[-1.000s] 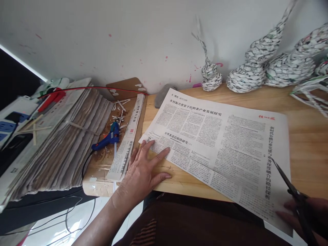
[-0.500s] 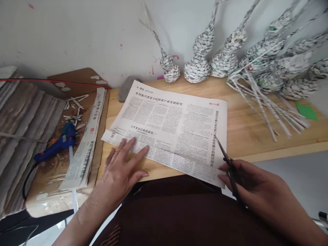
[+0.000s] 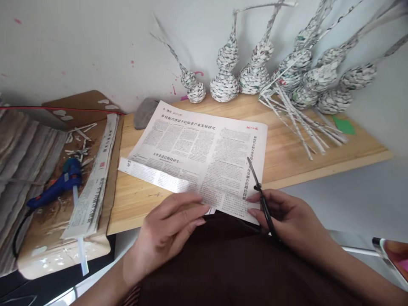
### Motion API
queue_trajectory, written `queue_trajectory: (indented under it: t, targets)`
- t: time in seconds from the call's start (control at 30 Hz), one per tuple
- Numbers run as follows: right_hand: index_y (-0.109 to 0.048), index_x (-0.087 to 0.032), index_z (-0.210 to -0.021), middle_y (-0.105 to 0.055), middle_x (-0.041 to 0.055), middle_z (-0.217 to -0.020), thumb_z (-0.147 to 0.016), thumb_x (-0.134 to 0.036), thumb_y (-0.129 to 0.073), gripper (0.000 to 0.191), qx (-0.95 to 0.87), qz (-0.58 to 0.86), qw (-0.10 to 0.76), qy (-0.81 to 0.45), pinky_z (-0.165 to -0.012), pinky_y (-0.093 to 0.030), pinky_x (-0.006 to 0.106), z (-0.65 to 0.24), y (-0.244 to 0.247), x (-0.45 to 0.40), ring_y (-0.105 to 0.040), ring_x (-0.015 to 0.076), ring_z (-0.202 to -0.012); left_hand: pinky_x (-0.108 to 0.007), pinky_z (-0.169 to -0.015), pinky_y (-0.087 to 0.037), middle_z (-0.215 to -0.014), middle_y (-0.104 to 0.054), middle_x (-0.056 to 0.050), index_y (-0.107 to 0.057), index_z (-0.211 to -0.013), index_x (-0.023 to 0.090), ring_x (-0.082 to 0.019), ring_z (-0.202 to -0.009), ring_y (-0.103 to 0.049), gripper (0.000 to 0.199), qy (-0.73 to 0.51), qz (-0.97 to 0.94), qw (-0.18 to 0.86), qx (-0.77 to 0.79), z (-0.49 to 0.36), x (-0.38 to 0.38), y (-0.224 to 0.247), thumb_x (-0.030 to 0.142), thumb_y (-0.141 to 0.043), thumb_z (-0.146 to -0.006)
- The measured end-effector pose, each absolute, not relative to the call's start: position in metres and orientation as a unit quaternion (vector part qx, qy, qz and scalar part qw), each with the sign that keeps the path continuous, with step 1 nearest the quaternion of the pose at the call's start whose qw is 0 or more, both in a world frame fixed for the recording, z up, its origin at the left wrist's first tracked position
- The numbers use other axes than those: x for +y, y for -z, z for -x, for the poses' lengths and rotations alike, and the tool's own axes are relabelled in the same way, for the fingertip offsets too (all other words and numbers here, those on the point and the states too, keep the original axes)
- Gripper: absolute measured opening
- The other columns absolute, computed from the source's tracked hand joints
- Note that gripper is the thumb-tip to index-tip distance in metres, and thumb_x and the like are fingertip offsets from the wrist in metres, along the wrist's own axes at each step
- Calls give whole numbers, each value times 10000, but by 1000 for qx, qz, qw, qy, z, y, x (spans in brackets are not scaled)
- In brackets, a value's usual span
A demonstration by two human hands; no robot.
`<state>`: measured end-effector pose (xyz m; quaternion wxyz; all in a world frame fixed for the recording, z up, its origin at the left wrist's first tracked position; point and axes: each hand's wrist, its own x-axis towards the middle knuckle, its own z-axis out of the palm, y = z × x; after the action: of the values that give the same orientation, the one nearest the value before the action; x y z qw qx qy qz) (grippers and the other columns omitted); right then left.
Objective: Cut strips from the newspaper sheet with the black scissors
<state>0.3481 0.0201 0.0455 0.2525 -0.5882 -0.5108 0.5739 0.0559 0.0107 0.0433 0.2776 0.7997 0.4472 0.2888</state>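
Note:
A sheet of newspaper lies on the wooden table, a crease running along its near side. At the middle of that near edge, my left hand is closed, its fingers together above the thumb at the paper's margin. My right hand holds black-handled scissors against the palm, blades pointing away over the sheet's right side. Its thumb and fingertips also pinch the near right corner of the newspaper. Part of the scissors' handle is hidden by the hand.
Woven paper gourd shapes stand along the wall. Rolled paper sticks and a green scrap lie at right. A grey stone-like lump sits behind the sheet. At left are a blue glue gun, paper strips and stacked paper.
My left hand has moved right from lying spread on the sheet to its near edge, fingers now closed together. The right hand keeps the scissors. The whole view has shifted a little.

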Motion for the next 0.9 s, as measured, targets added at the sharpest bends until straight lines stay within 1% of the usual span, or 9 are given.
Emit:
queue_trajectory:
  t: [0.07, 0.1, 0.17, 0.23, 0.33, 0.43, 0.57, 0.73, 0.9]
  targets:
    - [-685, -229, -1037, -710, -8, -760, -826, -483, -757, 338, -494, 580, 253, -597, -602, -520, 248, -346, -44, 20, -655, 148, -634, -269, -717, -590, -1029, -738, -40, -667, -1279, 361, -154, -832, -723, 341, -288, -679, 491, 465, -65, 2, -46, 243, -563, -976]
    - [-677, -228, -1046, -683, -24, -700, -836, -481, -748, 337, -485, 572, 256, -610, -574, -507, 242, -345, -44, 20, -630, 135, -587, -241, -655, -576, -1010, -738, -39, -643, -1314, 365, -139, -779, -720, 350, -266, -608, 589, 461, -69, -1, -46, 283, -542, -989]
    - [-666, -231, -1057, -641, -50, -630, -849, -464, -741, 322, -471, 555, 272, -629, -546, -488, 229, -343, -43, 20, -593, 114, -535, -249, -700, -582, -1140, -724, -61, -565, -1399, 381, -168, -911, -731, 411, -239, -485, 724, 428, -77, -3, -46, 355, -543, -990]
    - [-665, -233, -1049, -625, -61, -616, -851, -440, -748, 298, -466, 540, 290, -638, -546, -483, 222, -340, -43, 18, -578, 101, -522, -311, -865, -580, -1287, -683, -73, -525, -1433, 387, -221, -1151, -671, 470, -259, -403, 783, 397, -83, -2, -46, 377, -588, -967]
    - [-664, -238, -1047, -621, -61, -625, -854, -425, -749, 282, -472, 516, 301, -648, -547, -485, 223, -336, -43, 15, -573, 98, -521, -347, -1015, -522, -1310, -689, -67, -616, -1363, 329, -222, -1226, -629, 429, -327, -331, 784, 411, -91, 4, -46, 347, -648, -935]
    - [-657, -241, -1079, -631, -52, -661, -854, -416, -747, 299, -483, 499, 299, -654, -552, -489, 228, -332, -45, 13, -570, 103, -540, -331, -1008, -526, -1262, -723, -71, -701, -1259, 262, -199, -1111, -687, 382, -394, -302, 741, 452, -99, 11, -43, 303, -723, -880]
    - [-667, -233, -1069, -634, -39, -721, -807, -396, -785, 330, -509, 484, 279, -655, -568, -463, 232, -341, -51, 16, -535, 100, -565, -322, -953, -562, -1122, -780, -49, -753, -1153, 244, -184, -1006, -722, 373, -444, -293, 685, 497, -106, 14, -34, 252, -816, -786]
    - [-622, -190, -816, -535, -36, -682, -755, -445, -811, 323, -530, 496, 114, -678, -516, -324, 214, -384, -59, 20, -438, 106, -609, -285, -919, -577, -1089, -790, -25, -739, -1182, 257, -159, -956, -731, 446, -437, -299, 666, 526, -106, 15, -31, 226, -842, -750]
    - [-589, -198, -784, -484, -26, -692, -753, -512, -793, 376, -527, 508, 0, -681, -524, -317, 227, -412, -71, 20, -426, 131, -639, -238, -771, -593, -869, -803, -6, -685, -1280, 245, -129, -762, -722, 559, -414, -302, 673, 534, -104, 14, -34, 236, -846, -745]
